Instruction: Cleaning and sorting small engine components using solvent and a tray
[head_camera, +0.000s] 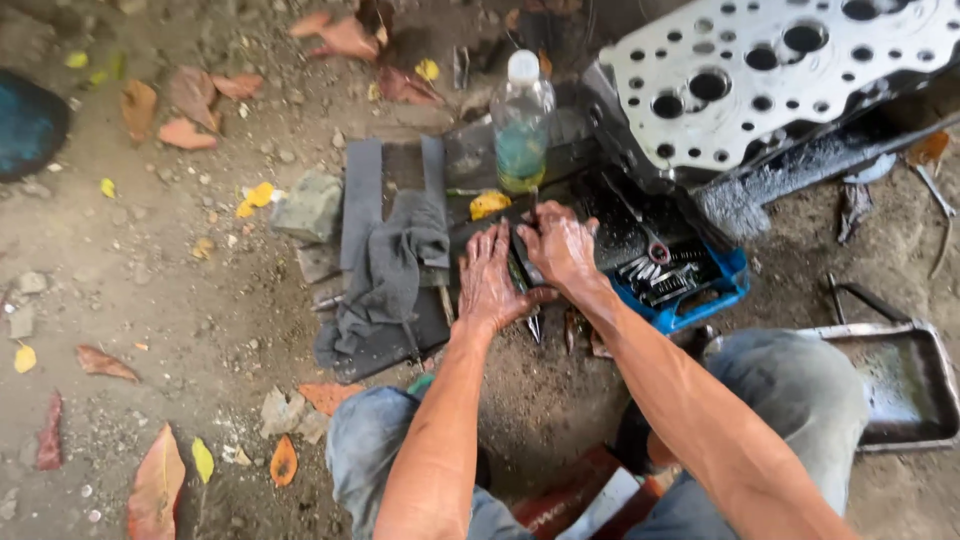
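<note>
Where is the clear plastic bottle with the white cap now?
In the head view, the clear plastic bottle stands upright above both hands, just left of the grey metal cylinder head.
</note>
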